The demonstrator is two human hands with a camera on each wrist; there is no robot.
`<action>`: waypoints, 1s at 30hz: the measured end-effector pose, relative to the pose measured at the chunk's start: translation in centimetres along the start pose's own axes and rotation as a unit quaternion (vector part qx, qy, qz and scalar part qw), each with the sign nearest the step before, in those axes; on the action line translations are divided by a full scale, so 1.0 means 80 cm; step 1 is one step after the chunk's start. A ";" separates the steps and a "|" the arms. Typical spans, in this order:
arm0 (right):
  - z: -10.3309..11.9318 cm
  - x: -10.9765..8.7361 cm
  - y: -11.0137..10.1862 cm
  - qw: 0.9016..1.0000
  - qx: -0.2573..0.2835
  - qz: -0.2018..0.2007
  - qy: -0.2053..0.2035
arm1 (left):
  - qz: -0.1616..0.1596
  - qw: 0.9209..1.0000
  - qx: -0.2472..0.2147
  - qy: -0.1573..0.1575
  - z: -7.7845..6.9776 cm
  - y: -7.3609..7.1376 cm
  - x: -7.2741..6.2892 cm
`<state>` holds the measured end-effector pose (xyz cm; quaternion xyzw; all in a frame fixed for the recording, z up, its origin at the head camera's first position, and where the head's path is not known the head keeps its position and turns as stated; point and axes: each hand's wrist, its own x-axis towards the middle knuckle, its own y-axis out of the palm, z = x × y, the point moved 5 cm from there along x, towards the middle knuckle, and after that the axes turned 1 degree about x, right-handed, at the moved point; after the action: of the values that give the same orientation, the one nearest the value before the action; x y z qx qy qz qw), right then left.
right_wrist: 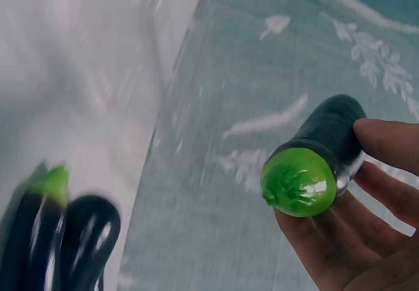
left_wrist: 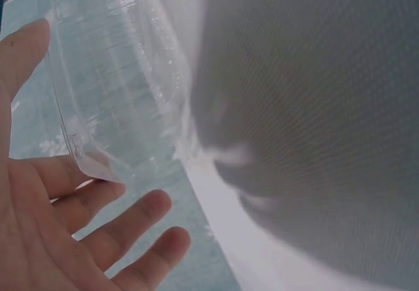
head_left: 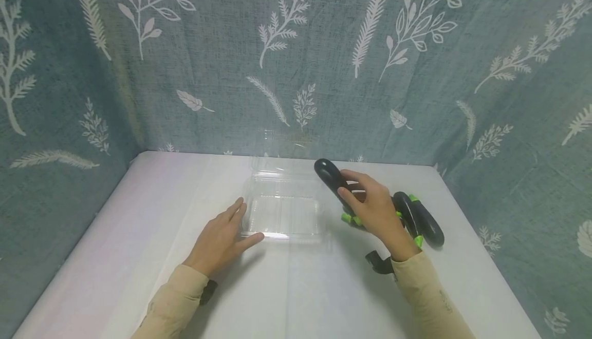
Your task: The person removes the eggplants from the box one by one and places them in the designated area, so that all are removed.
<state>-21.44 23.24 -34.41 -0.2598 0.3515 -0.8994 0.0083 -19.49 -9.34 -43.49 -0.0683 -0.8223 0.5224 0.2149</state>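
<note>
My right hand (head_left: 372,200) holds a dark eggplant (head_left: 329,172) above the table, right of a clear plastic container (head_left: 282,237). In the right wrist view the green cap of this eggplant (right_wrist: 340,117) faces the camera, with thumb and fingers around its body. At the container's front left corner rests my left hand (head_left: 219,241), its fingers spread and fairly straight. The left wrist view shows the container corner (left_wrist: 98,166) between thumb and fingers. The container stands with its lid (head_left: 291,144) raised at the back, and nothing shows inside it.
Several more eggplants (head_left: 427,223) with green caps lie on the white table (head_left: 259,298), right of the container and partly behind my right forearm. Grey-green fabric (head_left: 222,46) with a white leaf print hangs at the back and both sides.
</note>
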 end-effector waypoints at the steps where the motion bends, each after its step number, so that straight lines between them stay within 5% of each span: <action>1: -0.004 -0.002 -0.006 1.000 -0.005 -0.004 0.005 | 0.001 1.000 -0.002 -0.001 0.000 0.000 0.000; 17: -0.097 -0.042 -0.099 0.992 -0.102 -0.057 0.057 | 0.008 1.000 -0.011 -0.009 0.001 0.002 0.000; 30: -0.147 -0.071 -0.147 0.978 -0.148 -0.060 0.132 | 0.002 1.000 -0.007 -0.009 0.002 0.002 -0.001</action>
<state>-20.13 40.59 -36.80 -0.1582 0.4620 -0.8628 -0.1306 -19.46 -9.42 -43.71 -0.0669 -0.8279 0.5176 0.2056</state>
